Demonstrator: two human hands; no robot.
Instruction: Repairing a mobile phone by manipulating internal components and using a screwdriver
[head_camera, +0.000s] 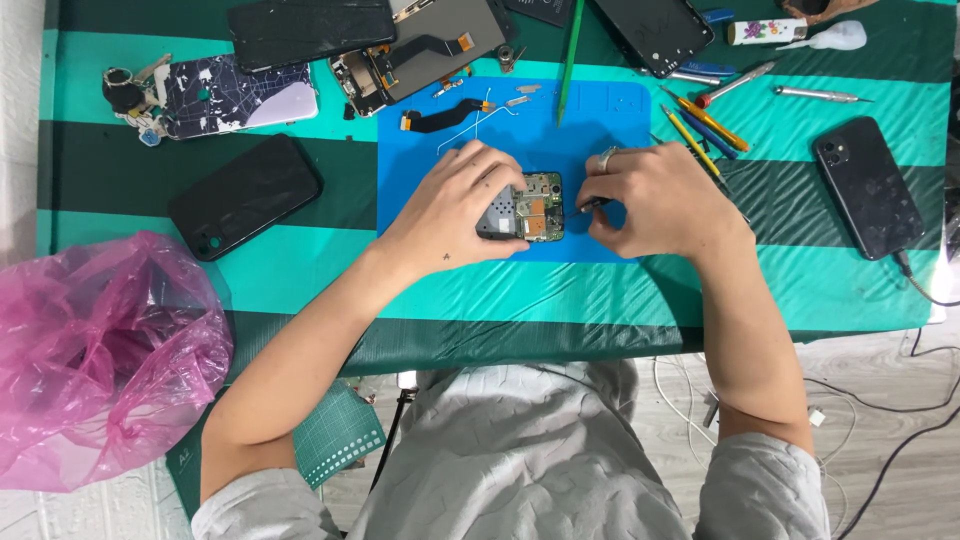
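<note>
Green and grey, the small circuit board (530, 207) lay near the middle of the blue mat (420, 170), pinned there by the fingers (497, 190) of the left hand (460, 205), which curled over its left edge and top. The right hand (650, 200) sat just beside the board's right edge, its fingers pinched together on a thin metal tool (590, 207) whose tip touched the board. A ring showed on one finger of that hand.

Farther up the mat lay a black flex cable (445, 115) and a few small loose parts. A green pry stick (571, 55) ran from the mat's upper edge toward the back of the surface. Beyond it sat an opened phone frame (420, 50) and two dark screen panels (310, 30). To the right, near the mat's corner, were yellow and blue hand tools (705, 125), and well apart from them a black phone (868, 187) with a cable plugged in. To the left lay another black phone (245, 195), face down, and a patterned phone back (235, 95). A pink plastic bag (100, 360) bulged off the surface's left front corner, over the striped green cloth (300, 280).
</note>
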